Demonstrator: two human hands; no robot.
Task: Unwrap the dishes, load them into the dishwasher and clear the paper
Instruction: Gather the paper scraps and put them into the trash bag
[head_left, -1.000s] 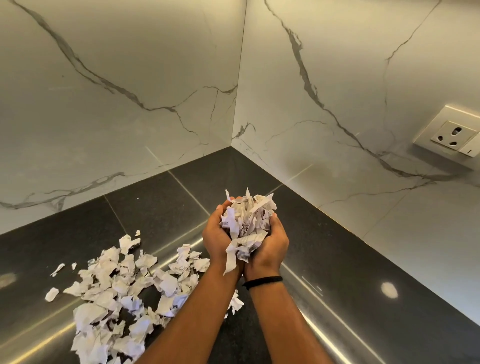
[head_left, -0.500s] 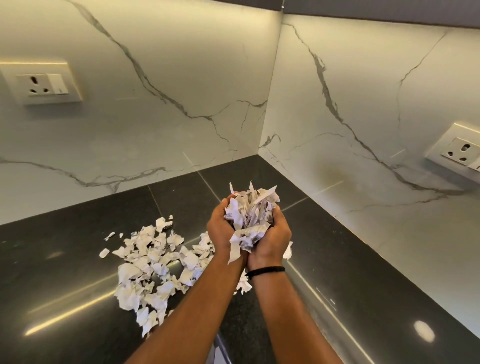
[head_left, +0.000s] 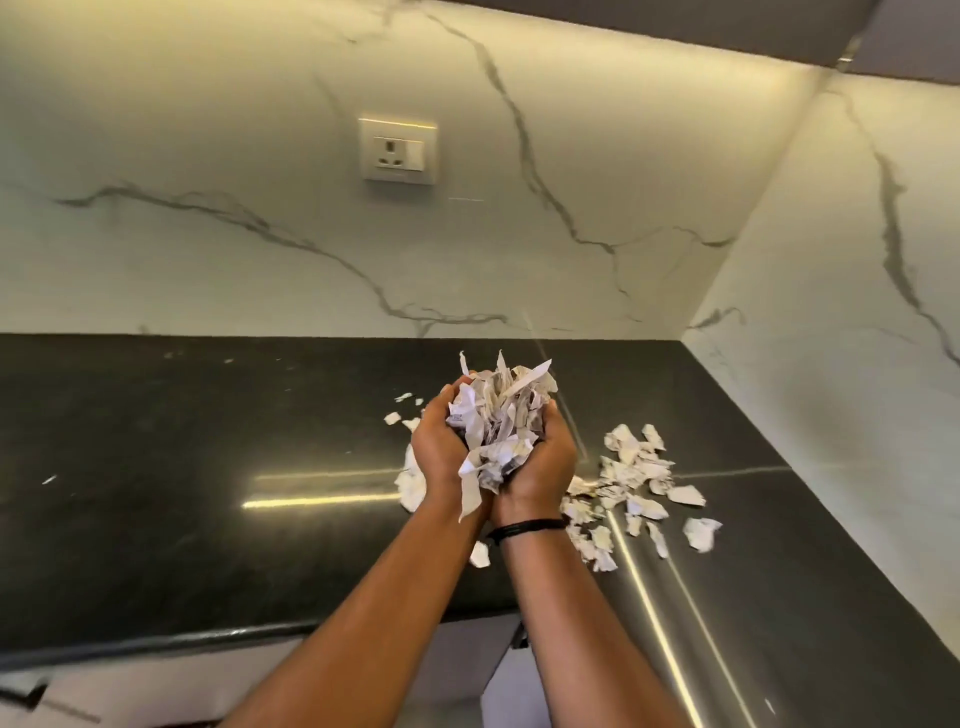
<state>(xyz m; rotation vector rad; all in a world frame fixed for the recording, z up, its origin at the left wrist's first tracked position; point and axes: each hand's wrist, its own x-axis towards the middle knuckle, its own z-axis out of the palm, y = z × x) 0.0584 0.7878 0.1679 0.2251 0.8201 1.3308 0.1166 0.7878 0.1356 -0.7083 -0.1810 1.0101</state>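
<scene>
- Hands together, raised above the counter (head_left: 156, 467): left hand (head_left: 441, 452) and right hand (head_left: 545, 462) cupped side by side, fingers curled up round a wad (head_left: 498, 421) of torn paper.
- Wad fills both palms; strips stick up past the fingertips and one hangs down between the wrists.
- Band (head_left: 530, 527) circles the right wrist.
- Scraps (head_left: 634, 478) lie loose on the counter to the right of the hands, a few more at the left, partly hidden behind the left hand.
- Print on the paper is too small to read.
- Counter meets marble walls at back and right; its front edge runs below the forearms. Socket (head_left: 398, 149) sits on the back wall.
</scene>
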